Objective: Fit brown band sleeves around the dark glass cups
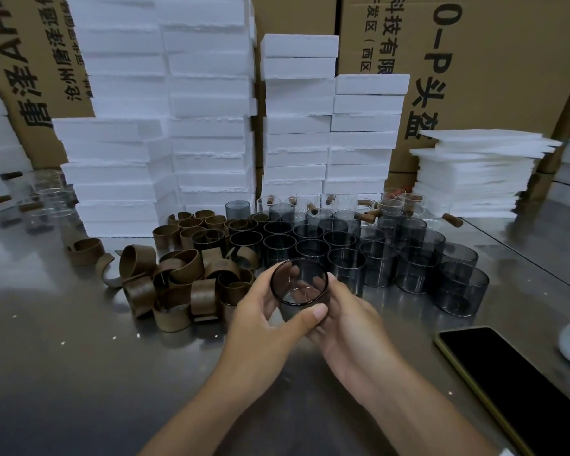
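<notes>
Two hands close together above the near middle of the steel worktop (79, 373), both clamped on one dark glass cup (299, 281). Left hand (260, 311) curled round the cup's left side, thumb laid across the near wall, fingers showing through the glass. Right hand (349, 327) wrapped under and round the right side. Cup tilted, mouth turned up and toward the camera. Just left of the hands, a loose heap of brown band sleeves (181, 278), some standing on edge, some sprung open, a few strays trailing toward the left edge. Just behind and to the right, rows of upright dark glass cups (408, 261) packed rim to rim, reaching back toward the far edge. Behind those, clear glass mugs (392, 202) with brown handles. Along the far edge, tall stacks of white foam blocks (208, 126), a lower stack of thin foam sheets (474, 172) to the right, printed cardboard cartons (507, 60) behind. Near the right front corner, a dark-screened phone (507, 383) lying flat.
</notes>
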{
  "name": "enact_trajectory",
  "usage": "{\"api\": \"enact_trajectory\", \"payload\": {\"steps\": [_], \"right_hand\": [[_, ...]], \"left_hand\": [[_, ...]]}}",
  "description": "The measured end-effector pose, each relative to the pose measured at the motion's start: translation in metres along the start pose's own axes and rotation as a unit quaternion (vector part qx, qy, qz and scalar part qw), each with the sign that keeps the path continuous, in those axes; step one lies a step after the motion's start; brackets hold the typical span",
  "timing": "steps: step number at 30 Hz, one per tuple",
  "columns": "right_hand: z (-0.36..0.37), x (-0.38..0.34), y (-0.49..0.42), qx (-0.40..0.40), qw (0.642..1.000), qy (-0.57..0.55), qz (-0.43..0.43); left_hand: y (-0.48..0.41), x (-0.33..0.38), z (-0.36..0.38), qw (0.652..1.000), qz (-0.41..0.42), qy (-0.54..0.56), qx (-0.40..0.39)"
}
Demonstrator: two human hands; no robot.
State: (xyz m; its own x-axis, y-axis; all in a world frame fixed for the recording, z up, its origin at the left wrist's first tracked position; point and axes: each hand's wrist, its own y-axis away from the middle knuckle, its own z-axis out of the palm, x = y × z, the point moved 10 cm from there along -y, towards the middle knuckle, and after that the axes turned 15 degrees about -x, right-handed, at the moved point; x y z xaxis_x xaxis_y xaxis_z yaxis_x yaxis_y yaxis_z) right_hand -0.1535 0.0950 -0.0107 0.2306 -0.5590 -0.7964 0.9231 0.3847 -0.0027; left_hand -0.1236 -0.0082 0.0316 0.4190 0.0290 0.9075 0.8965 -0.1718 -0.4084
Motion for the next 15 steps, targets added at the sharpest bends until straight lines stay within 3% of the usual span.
{"api": "enact_trajectory", "payload": {"steps": [7, 15], "right_hand": [[0.015, 0.026, -0.002, -0.06, 0.994, -0.077, 0.053], [0.018, 0.036, 0.0, -0.091, 0.989, -0.014, 0.113]], "left_hand": [[0.0, 0.0, -0.001, 1.0, -0.004, -0.028, -0.004], [-0.001, 0.001, -0.003, 0.999, -0.003, -0.049, -0.019]]}}
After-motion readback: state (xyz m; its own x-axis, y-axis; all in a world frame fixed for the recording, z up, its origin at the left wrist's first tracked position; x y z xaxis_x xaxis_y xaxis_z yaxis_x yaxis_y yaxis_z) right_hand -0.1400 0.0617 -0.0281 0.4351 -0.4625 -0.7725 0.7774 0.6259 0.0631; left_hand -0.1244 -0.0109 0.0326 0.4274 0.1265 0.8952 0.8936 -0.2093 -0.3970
